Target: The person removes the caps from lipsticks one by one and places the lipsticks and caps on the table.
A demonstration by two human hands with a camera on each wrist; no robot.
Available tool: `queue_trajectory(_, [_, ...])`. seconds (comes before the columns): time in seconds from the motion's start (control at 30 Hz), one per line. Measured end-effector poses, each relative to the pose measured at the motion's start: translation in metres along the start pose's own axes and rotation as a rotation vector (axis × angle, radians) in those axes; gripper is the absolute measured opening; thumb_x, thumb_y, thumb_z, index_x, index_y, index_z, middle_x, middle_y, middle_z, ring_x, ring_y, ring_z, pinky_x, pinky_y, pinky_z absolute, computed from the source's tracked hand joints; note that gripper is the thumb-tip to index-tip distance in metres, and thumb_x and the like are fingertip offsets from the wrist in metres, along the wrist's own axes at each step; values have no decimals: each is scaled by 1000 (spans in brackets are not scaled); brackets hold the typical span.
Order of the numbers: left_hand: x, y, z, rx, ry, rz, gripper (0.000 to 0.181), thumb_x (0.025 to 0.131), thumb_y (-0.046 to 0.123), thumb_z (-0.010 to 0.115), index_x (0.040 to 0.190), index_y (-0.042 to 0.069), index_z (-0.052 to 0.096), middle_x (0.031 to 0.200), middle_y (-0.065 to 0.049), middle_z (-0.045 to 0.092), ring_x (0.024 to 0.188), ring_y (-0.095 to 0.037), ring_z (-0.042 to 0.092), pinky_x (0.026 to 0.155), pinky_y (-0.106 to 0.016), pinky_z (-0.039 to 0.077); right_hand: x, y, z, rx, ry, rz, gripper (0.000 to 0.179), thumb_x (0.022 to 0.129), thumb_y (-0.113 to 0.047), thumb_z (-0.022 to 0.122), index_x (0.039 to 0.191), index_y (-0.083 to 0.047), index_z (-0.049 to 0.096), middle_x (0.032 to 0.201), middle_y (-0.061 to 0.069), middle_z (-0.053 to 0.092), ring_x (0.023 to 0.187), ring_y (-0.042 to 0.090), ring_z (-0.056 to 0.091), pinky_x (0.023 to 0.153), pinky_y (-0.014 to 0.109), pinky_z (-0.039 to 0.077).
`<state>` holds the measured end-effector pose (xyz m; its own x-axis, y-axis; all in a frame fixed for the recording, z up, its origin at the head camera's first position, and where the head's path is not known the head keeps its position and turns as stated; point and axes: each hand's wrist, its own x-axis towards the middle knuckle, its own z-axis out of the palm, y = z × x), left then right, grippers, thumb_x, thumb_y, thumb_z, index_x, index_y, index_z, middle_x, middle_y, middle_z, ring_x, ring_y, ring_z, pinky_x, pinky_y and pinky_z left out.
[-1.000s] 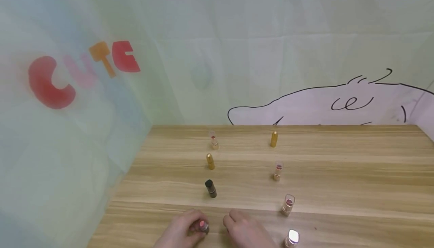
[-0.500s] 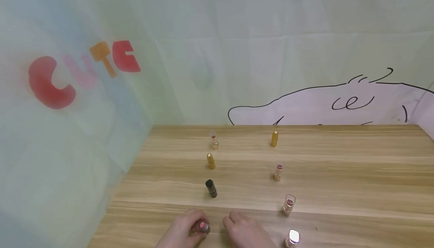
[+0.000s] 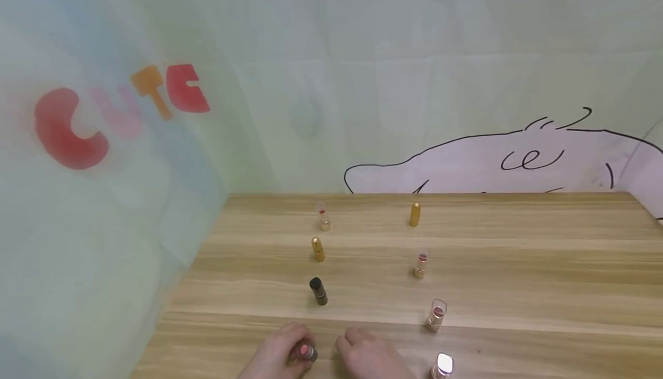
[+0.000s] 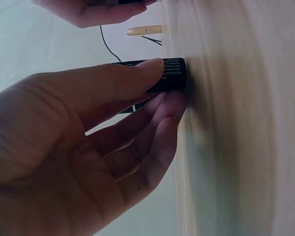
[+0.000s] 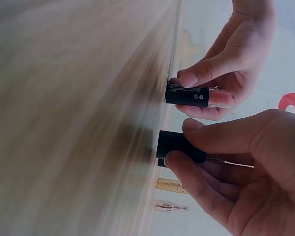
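My left hand (image 3: 282,353) pinches an upright lipstick (image 5: 187,95) with a black base and a pink end under a clear cover. Its base meets the table or stands just over it. Beside it, my right hand (image 3: 370,356) holds a short black lipstick tube (image 5: 174,143) between thumb and fingers. From the head camera that tube is hidden by the hand; its upper end is covered by fingers in the right wrist view. Just beyond the left hand stands a black lipstick (image 3: 318,291).
Behind stand a gold lipstick (image 3: 318,249) and a clear-capped lipstick (image 3: 324,218). On the right, a gold lipstick (image 3: 415,215), clear-capped lipsticks (image 3: 421,264) and a pale-topped one (image 3: 442,366) form another column. Fabric walls (image 3: 290,108) border the wooden table (image 3: 544,287).
The head view has shifted slightly. Both hands keep their places and grips near the front edge, and the standing lipsticks have not moved.
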<state>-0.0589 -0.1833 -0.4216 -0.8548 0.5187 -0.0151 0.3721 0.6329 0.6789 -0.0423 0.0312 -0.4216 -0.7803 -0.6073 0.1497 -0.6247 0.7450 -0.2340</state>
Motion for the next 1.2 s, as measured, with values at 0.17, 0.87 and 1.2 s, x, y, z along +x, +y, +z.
queue_trajectory(0.17, [-1, 1, -1, -25, -24, -30, 24, 74, 4, 74, 94, 11, 63, 90, 7, 58, 79, 5, 50, 68, -20, 49, 0, -2, 1, -5, 5, 18, 40, 79, -52, 66, 88, -13, 64, 78, -7, 54, 71, 1, 49, 61, 16, 45])
queue_trajectory(0.87, [0, 1, -3, -84, -87, -125, 20, 78, 5, 73, 91, 14, 62, 86, 6, 51, 75, 3, 45, 63, -19, 42, 2, -1, 3, 0, -70, 38, 59, 79, -67, 60, 97, -11, 67, 88, -2, 64, 83, 8, 60, 74, 21, 52])
queue_trajectory(1.2, [-2, 2, 1, -6, 18, -10, 27, 72, -3, 70, 94, 10, 64, 87, 8, 54, 76, 5, 46, 63, -18, 45, 2, -2, 3, -10, -85, 54, 56, 78, -64, 64, 96, -11, 67, 81, -3, 59, 74, 5, 55, 67, 19, 49])
